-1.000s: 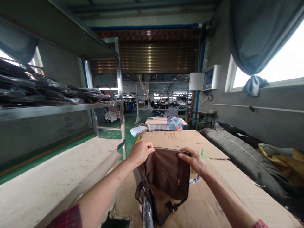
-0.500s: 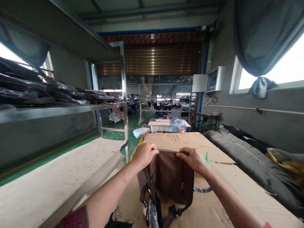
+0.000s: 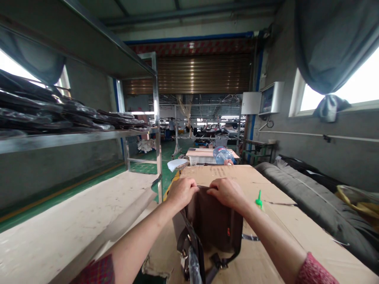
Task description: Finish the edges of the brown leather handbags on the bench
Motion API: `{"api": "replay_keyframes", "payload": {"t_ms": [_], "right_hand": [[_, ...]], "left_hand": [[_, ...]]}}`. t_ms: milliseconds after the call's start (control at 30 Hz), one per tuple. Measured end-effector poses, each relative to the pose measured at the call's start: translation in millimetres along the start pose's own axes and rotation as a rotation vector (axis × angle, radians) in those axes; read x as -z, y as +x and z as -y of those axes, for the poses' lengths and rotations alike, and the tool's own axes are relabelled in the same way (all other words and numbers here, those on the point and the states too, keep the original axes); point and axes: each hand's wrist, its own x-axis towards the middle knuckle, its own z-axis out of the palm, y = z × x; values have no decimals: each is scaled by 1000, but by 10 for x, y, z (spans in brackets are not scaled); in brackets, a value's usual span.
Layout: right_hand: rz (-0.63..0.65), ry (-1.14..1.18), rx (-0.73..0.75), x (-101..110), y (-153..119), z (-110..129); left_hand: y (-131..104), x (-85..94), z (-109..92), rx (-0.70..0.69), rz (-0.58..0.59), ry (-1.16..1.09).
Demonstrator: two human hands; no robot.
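A dark brown bag (image 3: 214,225) stands on the cardboard-covered table, with straps, metal buckles and some clear plastic wrap hanging at its near side. An orange-red zipper pull (image 3: 228,231) shows on the panel facing me. My left hand (image 3: 182,192) pinches the top edge at its left corner. Further right along that same edge, my right hand (image 3: 226,192) grips with thumb and bent fingers. The two hands are a short way apart. What lies inside the bag is hidden.
Cardboard (image 3: 275,236) covers the table, where a small green pointed item (image 3: 259,200) stands at right. A metal rack (image 3: 156,118) with plastic-wrapped dark goods (image 3: 53,110) is at left. Grey fabric rolls (image 3: 308,201) lie at right. A blue water jug (image 3: 222,155) sits beyond the table.
My right hand has slid left along the bag's top edge, closer to my left hand. The left hand keeps its hold. The green item is now more exposed.
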Motion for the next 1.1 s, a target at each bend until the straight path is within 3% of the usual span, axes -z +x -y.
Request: {"api": "replay_keyframes", "payload": {"t_ms": [233,400,500,700,867,1000,1100], "right_hand": [[-16,29,-3,-105,158,91],[83,290,84,-149,251,81],[83,248,115,-160,316,118],[148,306,40,-141,403,7],[182,352,8,-98,400,-25],[176,339,11,-67,362,23],[158,341,35,-64,335,26]], "left_hand": [[3,5,32,64,-1,17],[-2,6,3,97,-8,16],[-16,9,22,101,-9,-51],[-113,35,348,-143,-67,-161],[-182,0,573,-24,-47,-134],[-202,34,531,-84,-17,-93],[-200,66,464,-16,58,-116]]}}
